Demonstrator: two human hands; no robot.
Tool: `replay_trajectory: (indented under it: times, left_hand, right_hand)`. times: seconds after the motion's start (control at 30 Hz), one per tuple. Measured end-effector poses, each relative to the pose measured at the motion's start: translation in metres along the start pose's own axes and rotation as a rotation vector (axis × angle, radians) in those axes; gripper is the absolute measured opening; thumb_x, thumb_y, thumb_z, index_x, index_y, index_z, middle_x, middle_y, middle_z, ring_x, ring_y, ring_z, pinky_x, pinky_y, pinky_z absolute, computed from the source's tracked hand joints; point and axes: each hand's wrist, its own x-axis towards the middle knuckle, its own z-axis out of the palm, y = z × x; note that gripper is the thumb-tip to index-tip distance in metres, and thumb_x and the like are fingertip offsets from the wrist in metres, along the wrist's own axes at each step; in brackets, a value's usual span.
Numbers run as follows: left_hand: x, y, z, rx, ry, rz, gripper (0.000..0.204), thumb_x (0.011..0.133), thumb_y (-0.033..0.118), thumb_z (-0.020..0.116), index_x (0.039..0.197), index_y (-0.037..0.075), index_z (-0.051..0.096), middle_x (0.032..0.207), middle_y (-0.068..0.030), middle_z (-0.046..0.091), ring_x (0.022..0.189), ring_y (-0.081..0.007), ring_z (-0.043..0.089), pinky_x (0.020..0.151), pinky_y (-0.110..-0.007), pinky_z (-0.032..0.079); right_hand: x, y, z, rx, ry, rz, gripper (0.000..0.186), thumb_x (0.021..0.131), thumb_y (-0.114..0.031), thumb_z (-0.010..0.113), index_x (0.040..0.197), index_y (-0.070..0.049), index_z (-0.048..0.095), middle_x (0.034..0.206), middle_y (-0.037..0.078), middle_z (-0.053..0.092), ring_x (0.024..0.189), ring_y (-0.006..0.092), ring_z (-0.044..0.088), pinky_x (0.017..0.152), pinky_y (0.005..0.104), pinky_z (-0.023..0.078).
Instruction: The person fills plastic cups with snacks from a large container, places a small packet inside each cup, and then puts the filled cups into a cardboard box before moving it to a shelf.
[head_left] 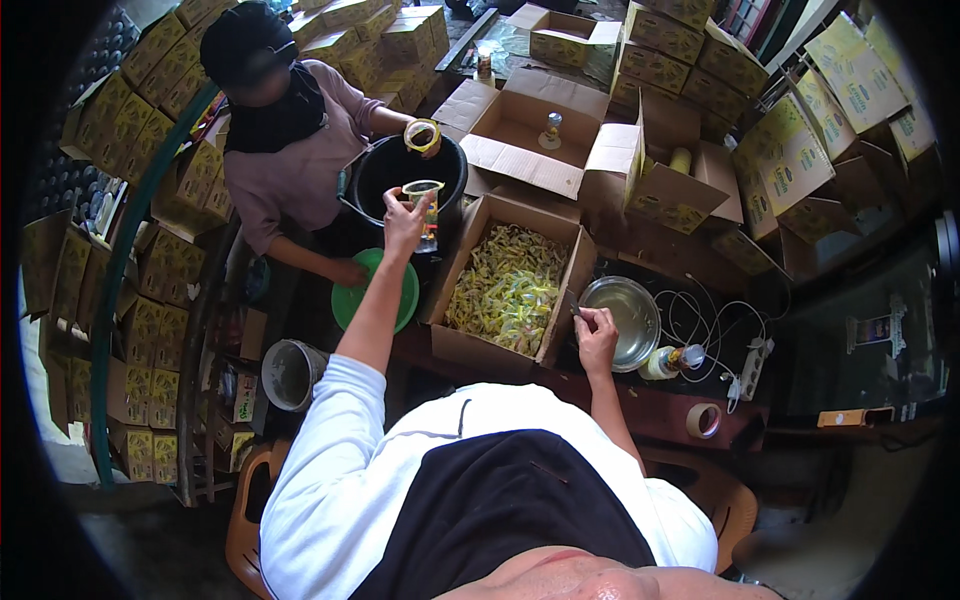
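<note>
My left hand (403,222) is stretched forward and holds a clear plastic cup (425,200) upright over a black bucket (366,178). A person across from me holds another clear container with a yellow rim (422,134) above the same bucket. My right hand (597,330) rests at the near right corner of an open cardboard box (565,300) full of small yellow packets (508,288). Its fingers pinch something small that I cannot make out. A round metal bowl (622,318) sits right beside that hand.
A green plastic lid (357,300) lies under the other person's hand. Open cartons (520,135) and stacked yellow boxes (660,50) crowd the far side. A small bottle (672,361), tape roll (704,420), power strip (751,368) and grey bucket (290,375) are nearby.
</note>
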Motion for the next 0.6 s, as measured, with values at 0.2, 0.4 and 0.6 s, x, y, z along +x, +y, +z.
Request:
replay_trajectory:
  times: [0.2, 0.4, 0.6]
  left_hand:
    - [0.036, -0.001, -0.009, 0.727, -0.249, -0.075, 0.064, 0.082, 0.05, 0.065, 0.125, 0.003, 0.053, 0.124, -0.022, 0.056, 0.117, -0.0351, 0.056, 0.097, -0.044, 0.046]
    - [0.029, 0.001, -0.007, 0.897, -0.343, -0.017, 0.07, 0.08, 0.048, 0.065, 0.131, 0.004, 0.049, 0.13, -0.0188, 0.049, 0.122, -0.0351, 0.05, 0.1, -0.045, 0.044]
    - [0.026, -0.005, -0.009, 0.819, -0.322, -0.027, 0.078, 0.08, 0.046, 0.066, 0.139, 0.004, 0.038, 0.131, -0.02, 0.048, 0.119, -0.0375, 0.053, 0.099, -0.046, 0.046]
  right_hand:
    - [-0.002, 0.004, -0.003, -0.034, 0.003, -0.012, 0.01, 0.081, 0.001, 0.068, 0.091, -0.001, 0.068, 0.084, 0.009, 0.06, 0.072, 0.0208, 0.063, 0.066, 0.0325, 0.05]
    - [-0.006, 0.024, -0.005, -0.031, 0.018, -0.02, 0.01, 0.08, 0.001, 0.068, 0.09, -0.001, 0.068, 0.084, 0.01, 0.061, 0.074, 0.024, 0.063, 0.068, 0.0345, 0.051]
    - [-0.003, 0.032, 0.0, -0.033, -0.007, -0.019, 0.01, 0.079, 0.002, 0.068, 0.089, -0.001, 0.067, 0.084, 0.01, 0.06, 0.075, 0.0247, 0.063, 0.069, 0.0353, 0.051]
